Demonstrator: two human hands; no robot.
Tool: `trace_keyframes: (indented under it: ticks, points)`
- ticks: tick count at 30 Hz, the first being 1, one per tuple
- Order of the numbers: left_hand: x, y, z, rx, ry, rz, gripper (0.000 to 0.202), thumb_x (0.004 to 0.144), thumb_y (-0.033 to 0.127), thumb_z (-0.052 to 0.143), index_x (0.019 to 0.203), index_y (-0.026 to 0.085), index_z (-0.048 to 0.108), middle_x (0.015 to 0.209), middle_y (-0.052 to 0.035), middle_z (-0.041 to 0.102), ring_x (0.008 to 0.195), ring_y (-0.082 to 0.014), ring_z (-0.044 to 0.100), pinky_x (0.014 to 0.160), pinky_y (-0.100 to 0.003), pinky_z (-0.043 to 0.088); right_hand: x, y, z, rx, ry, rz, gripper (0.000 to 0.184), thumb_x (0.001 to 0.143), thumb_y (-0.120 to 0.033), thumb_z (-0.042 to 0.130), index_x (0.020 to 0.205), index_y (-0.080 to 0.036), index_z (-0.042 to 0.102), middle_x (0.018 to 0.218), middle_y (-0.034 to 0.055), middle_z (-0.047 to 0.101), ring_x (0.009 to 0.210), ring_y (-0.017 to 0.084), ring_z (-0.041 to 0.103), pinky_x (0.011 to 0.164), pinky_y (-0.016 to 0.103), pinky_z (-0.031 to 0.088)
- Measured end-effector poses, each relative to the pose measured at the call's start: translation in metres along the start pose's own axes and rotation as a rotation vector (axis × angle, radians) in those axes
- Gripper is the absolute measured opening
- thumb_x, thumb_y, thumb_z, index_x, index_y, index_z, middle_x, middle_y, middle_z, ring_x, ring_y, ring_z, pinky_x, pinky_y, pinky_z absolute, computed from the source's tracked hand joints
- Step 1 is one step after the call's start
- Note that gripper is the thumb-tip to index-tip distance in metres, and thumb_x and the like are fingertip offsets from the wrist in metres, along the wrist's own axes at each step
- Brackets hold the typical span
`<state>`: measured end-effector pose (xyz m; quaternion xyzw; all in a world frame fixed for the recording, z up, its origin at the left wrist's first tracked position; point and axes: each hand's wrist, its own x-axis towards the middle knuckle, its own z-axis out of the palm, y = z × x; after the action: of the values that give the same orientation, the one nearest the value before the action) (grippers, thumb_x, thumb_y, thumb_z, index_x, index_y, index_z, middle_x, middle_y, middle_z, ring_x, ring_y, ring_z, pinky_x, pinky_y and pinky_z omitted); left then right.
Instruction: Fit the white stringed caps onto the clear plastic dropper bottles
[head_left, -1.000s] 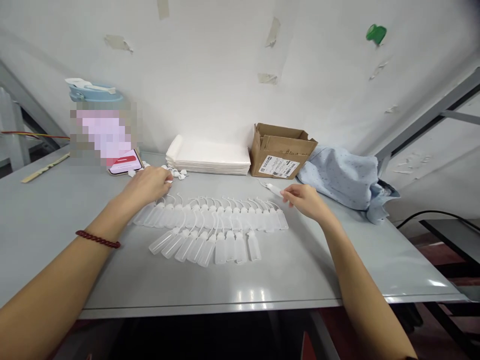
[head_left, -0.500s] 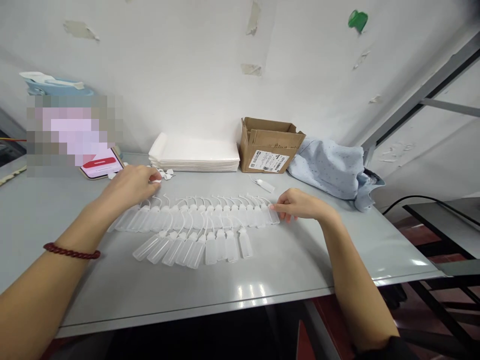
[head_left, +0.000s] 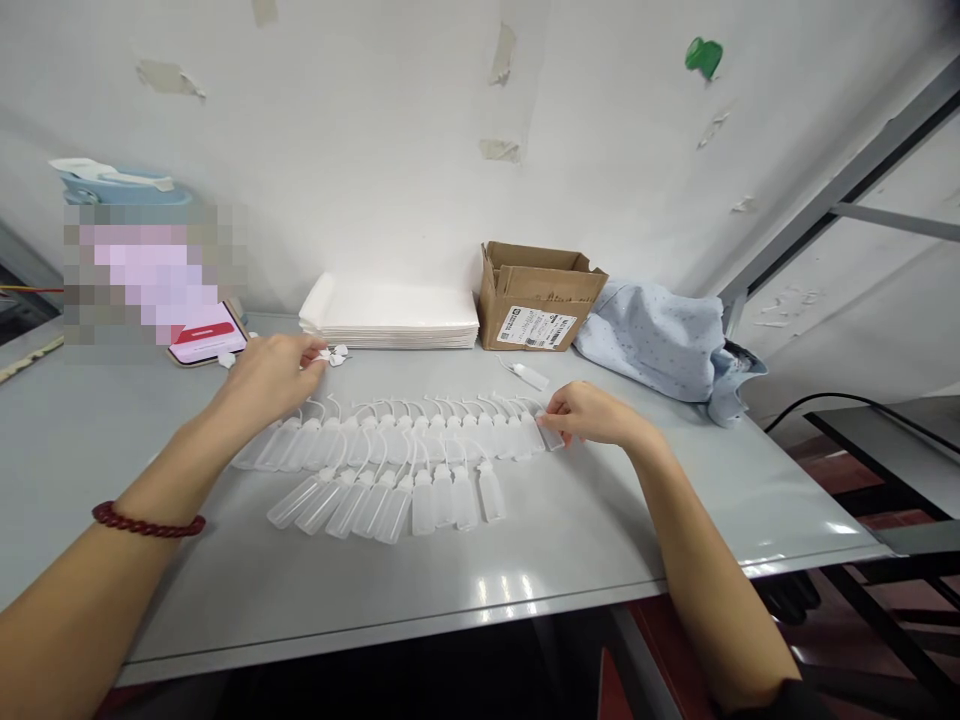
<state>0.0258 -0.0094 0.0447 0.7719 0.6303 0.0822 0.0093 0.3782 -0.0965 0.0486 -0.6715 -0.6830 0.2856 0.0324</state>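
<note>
Small translucent plastic bottles with thin white tails lie in two rows on the grey table (head_left: 600,540). The back row (head_left: 405,437) is long and tightly packed; the front row (head_left: 371,505) is shorter, with one bottle (head_left: 491,492) slightly apart at its right. My right hand (head_left: 592,412) pinches the last bottle (head_left: 553,438) at the right end of the back row. My left hand (head_left: 277,375) is beyond the left end of that row, thumb and fingertips closed around a small white piece beside several more white pieces (head_left: 341,355). Its palm side is hidden.
Behind the rows are a stack of white sheets or envelopes (head_left: 390,315), an open cardboard box (head_left: 536,295) and a bundle of light blue cloth (head_left: 649,345). A single bottle (head_left: 530,376) lies before the box. A phone (head_left: 206,335) and a blue container (head_left: 127,190) stand at the left.
My right hand has tilted the end bottle and shifted slightly. The left hand's fingertips have moved a little right among the white pieces. The view has tipped slightly.
</note>
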Motion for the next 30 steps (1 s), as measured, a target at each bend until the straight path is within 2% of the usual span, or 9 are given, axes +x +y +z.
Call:
trace_keyframes:
  ticks: [6, 11, 14, 20, 24, 27, 30]
  points:
    - [-0.012, 0.018, -0.011, -0.178, 0.064, -0.034, 0.042, 0.085, 0.03, 0.044, 0.115, 0.008, 0.062, 0.106, -0.0122, 0.069, 0.101, -0.028, 0.061, 0.091, -0.037, 0.042, 0.0, 0.0, 0.001, -0.005, 0.078, -0.017, 0.022, 0.073, -0.028, 0.052, 0.055, -0.017, 0.058, 0.051, 0.0029, 0.063, 0.051, 0.014, 0.054, 0.047, 0.025, 0.037]
    - [-0.023, 0.035, -0.007, -0.443, 0.117, -0.058, 0.038, 0.08, 0.031, 0.054, 0.11, 0.012, 0.066, 0.105, -0.0093, 0.07, 0.103, -0.0262, 0.06, 0.095, -0.036, 0.041, -0.004, 0.001, -0.004, 0.061, 0.147, -0.013, 0.018, 0.076, -0.03, 0.053, 0.066, -0.017, 0.06, 0.056, 0.0026, 0.065, 0.055, 0.015, 0.055, 0.051, 0.025, 0.038]
    - [-0.032, 0.048, -0.004, -0.735, 0.041, -0.041, 0.04, 0.076, 0.034, 0.061, 0.11, 0.014, 0.067, 0.109, -0.008, 0.069, 0.101, -0.0245, 0.062, 0.093, -0.035, 0.044, -0.006, -0.002, -0.004, 0.147, 0.24, -0.059, 0.017, 0.078, -0.032, 0.054, 0.072, -0.017, 0.06, 0.063, 0.0028, 0.065, 0.059, 0.015, 0.057, 0.054, 0.025, 0.041]
    - [-0.047, 0.069, -0.001, -1.218, -0.198, -0.018, 0.034, 0.068, 0.041, 0.073, 0.098, 0.024, 0.071, 0.111, -0.0041, 0.069, 0.109, -0.025, 0.059, 0.094, -0.037, 0.046, -0.012, -0.025, 0.009, 0.306, 0.525, -0.271, 0.018, 0.083, -0.033, 0.055, 0.084, -0.016, 0.061, 0.08, 0.004, 0.066, 0.072, 0.015, 0.059, 0.062, 0.025, 0.045]
    - [-0.058, 0.083, 0.002, -1.466, -0.291, 0.001, 0.029, 0.066, 0.038, 0.077, 0.09, 0.023, 0.071, 0.1, -0.0036, 0.07, 0.1, -0.0224, 0.061, 0.094, -0.037, 0.046, -0.021, -0.049, 0.029, 0.411, 0.532, -0.416, 0.014, 0.083, -0.032, 0.057, 0.086, -0.019, 0.06, 0.078, 0.0023, 0.064, 0.071, 0.014, 0.06, 0.059, 0.024, 0.047]
    - [-0.067, 0.095, 0.005, -1.658, -0.267, -0.063, 0.026, 0.067, 0.034, 0.077, 0.089, 0.022, 0.07, 0.094, -0.0018, 0.069, 0.098, -0.0194, 0.061, 0.096, -0.036, 0.043, -0.027, -0.065, 0.046, 0.434, 0.494, -0.545, 0.008, 0.084, -0.027, 0.057, 0.086, -0.02, 0.059, 0.077, 0.0009, 0.062, 0.068, 0.013, 0.058, 0.057, 0.024, 0.047]
    - [-0.073, 0.104, 0.008, -1.767, -0.268, -0.106, 0.022, 0.069, 0.032, 0.076, 0.087, 0.021, 0.069, 0.094, -0.0013, 0.068, 0.1, -0.0187, 0.058, 0.095, -0.035, 0.042, -0.029, -0.073, 0.059, 0.376, 0.505, -0.653, 0.005, 0.084, -0.023, 0.056, 0.088, -0.02, 0.057, 0.076, 0.0009, 0.06, 0.069, 0.013, 0.056, 0.063, 0.027, 0.048]
